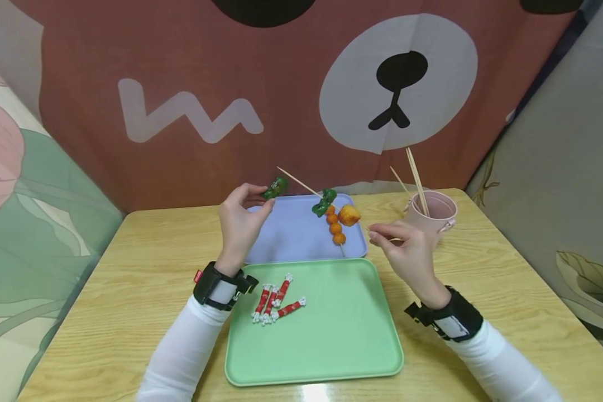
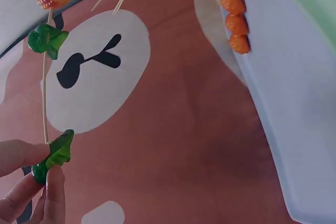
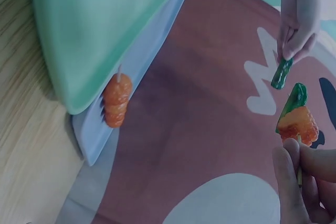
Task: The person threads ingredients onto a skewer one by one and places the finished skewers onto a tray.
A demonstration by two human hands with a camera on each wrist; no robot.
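My right hand [image 1: 407,251] pinches the lower end of a thin wooden skewer [image 1: 296,180], held up at a slant over the blue tray [image 1: 281,240]. On it are a golden-orange lump [image 1: 349,216], nearest the fingers, and a folded green pepper piece [image 1: 324,202] beyond that. My left hand [image 1: 241,223] grips a second green pepper piece [image 1: 277,187] between thumb and fingers. In the left wrist view, the skewer's bare end comes right to this held piece [image 2: 60,150]. A skewer of orange balls [image 1: 335,229] lies on the blue tray's right side, below the raised skewer.
Nearer me, a green tray [image 1: 331,335] bears several red-and-white wrapped sticks [image 1: 283,290] at its upper left. A pink bucket [image 1: 439,209] with wooden skewers [image 1: 417,178] stands behind my right hand. Behind the wooden table [image 1: 156,268] hangs a bear-print cloth [image 1: 181,56].
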